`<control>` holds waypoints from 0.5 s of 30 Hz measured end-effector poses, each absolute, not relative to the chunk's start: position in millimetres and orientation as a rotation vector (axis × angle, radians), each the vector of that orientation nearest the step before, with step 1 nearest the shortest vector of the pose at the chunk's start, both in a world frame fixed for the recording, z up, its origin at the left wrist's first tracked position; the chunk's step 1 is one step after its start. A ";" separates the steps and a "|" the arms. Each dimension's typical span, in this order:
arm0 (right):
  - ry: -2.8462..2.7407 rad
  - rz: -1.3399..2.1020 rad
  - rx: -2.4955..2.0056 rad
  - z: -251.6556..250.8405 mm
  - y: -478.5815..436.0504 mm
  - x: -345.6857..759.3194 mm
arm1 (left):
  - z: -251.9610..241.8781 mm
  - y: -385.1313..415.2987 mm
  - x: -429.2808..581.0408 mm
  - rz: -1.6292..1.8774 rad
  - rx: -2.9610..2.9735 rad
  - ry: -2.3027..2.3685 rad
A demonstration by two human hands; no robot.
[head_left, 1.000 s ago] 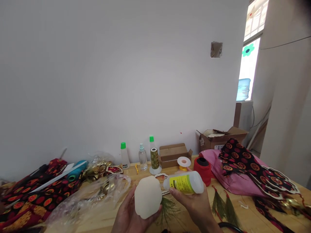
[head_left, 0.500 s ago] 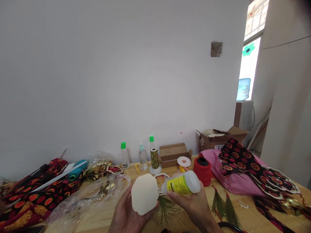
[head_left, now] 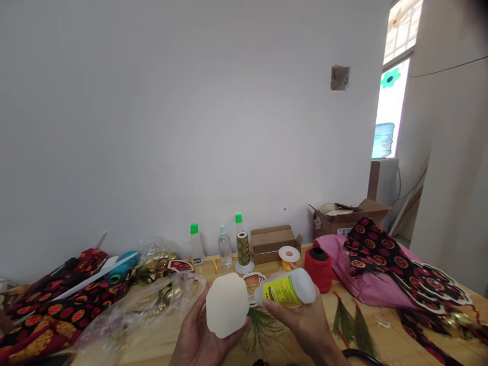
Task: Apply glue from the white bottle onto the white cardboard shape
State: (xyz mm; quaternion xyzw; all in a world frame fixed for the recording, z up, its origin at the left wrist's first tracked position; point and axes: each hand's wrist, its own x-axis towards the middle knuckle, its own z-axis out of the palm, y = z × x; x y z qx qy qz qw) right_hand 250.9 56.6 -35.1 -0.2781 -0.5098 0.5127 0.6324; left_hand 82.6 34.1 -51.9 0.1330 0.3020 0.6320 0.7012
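Note:
My left hand (head_left: 198,333) grips a cream, scallop-edged flat piece (head_left: 227,304) from below, its blank face turned to me. My right hand (head_left: 305,323) is wrapped around a translucent glue bottle with a yellow label (head_left: 285,290), tipped on its side so the nozzle end points left at the cream piece's right edge. Both are raised just above a wooden table (head_left: 385,338). A green tassel (head_left: 259,328) lies on the table under my hands.
Behind my hands stand two green-capped bottles (head_left: 195,245), a spray bottle (head_left: 224,246), a gold thread cone (head_left: 243,251), a red thread spool (head_left: 319,269) and a cardboard box (head_left: 272,243). Patterned fabric (head_left: 46,305) and a plastic bag (head_left: 145,305) lie left; pink and patterned cloth (head_left: 381,264) right.
Both hands drifted left and slightly up, carrying the cream piece and bottle; the bottle's nozzle has closed in on the piece's right edge. In the last half second little moved.

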 end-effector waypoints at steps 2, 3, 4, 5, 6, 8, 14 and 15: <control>-1.146 1.171 -0.648 -36.9 57.5 251.7 | -52.7 34.0 81.3 1.386 0.312 0.649; -1.153 1.162 -0.659 -38.0 58.0 252.2 | -53.1 34.1 80.3 1.380 0.314 0.638; -1.174 1.151 -0.670 -39.0 58.6 252.8 | -53.5 34.4 79.4 1.382 0.311 0.628; -1.202 1.143 -0.676 -39.9 59.1 253.3 | -53.7 34.7 78.4 1.385 0.304 0.622; -1.230 1.138 -0.679 -40.5 59.4 253.8 | -53.7 35.0 77.6 1.392 0.293 0.626; -1.248 1.140 -0.678 -40.9 59.4 254.4 | -53.1 35.6 76.8 1.405 0.289 0.632; -1.270 1.162 -0.685 -41.2 59.5 256.3 | -51.7 35.2 79.0 1.428 0.318 0.660; -1.317 1.152 -0.692 -42.1 60.2 256.7 | -52.1 35.2 78.8 1.446 0.327 0.667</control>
